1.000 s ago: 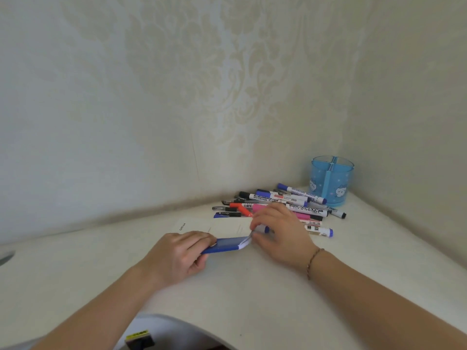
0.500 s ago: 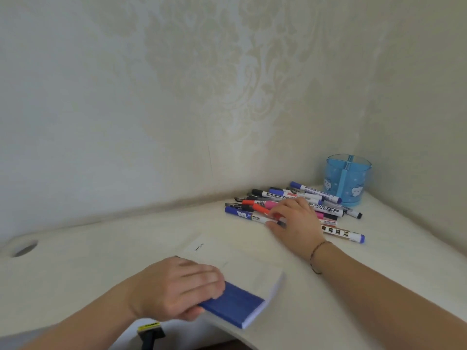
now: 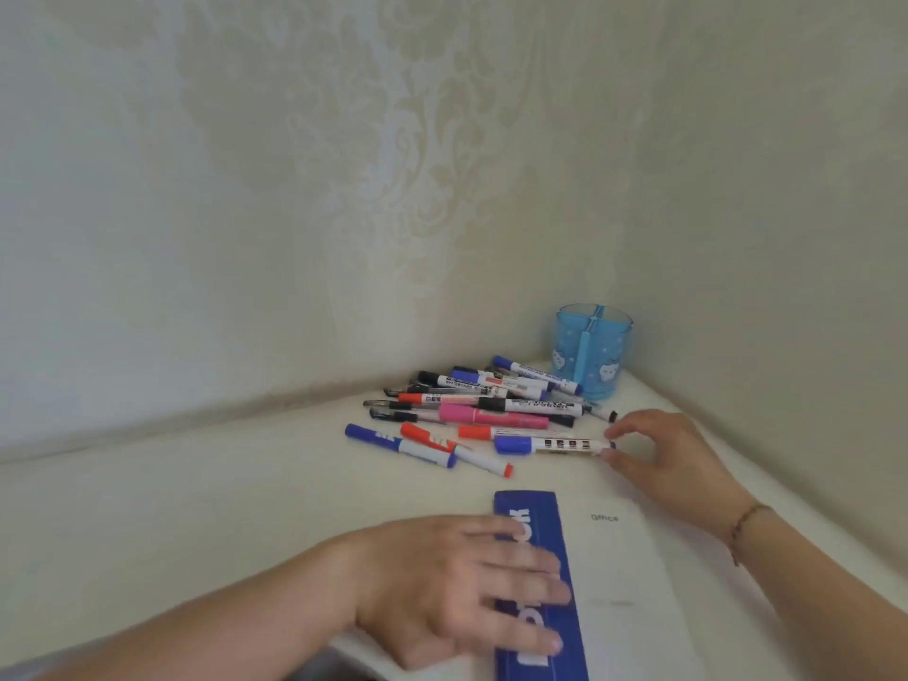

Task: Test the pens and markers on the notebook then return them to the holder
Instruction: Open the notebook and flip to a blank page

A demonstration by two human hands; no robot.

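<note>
Two hands work the counter [image 3: 196, 503]: the left hand [image 3: 457, 582] presses flat, fingers straight, on the notebook [image 3: 619, 582]; the right hand [image 3: 673, 454] pinches the blue-capped marker [image 3: 550, 444] just beyond it; past both stands the blue holder [image 3: 594, 356].

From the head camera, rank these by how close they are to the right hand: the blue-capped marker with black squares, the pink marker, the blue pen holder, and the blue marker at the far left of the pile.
1. Blue-capped marker, its end at the right hand fingertips.
2. Pink marker, mid-pile.
3. Blue pen holder, in the corner; close to the pink marker's rank.
4. Far-left blue marker.
</note>
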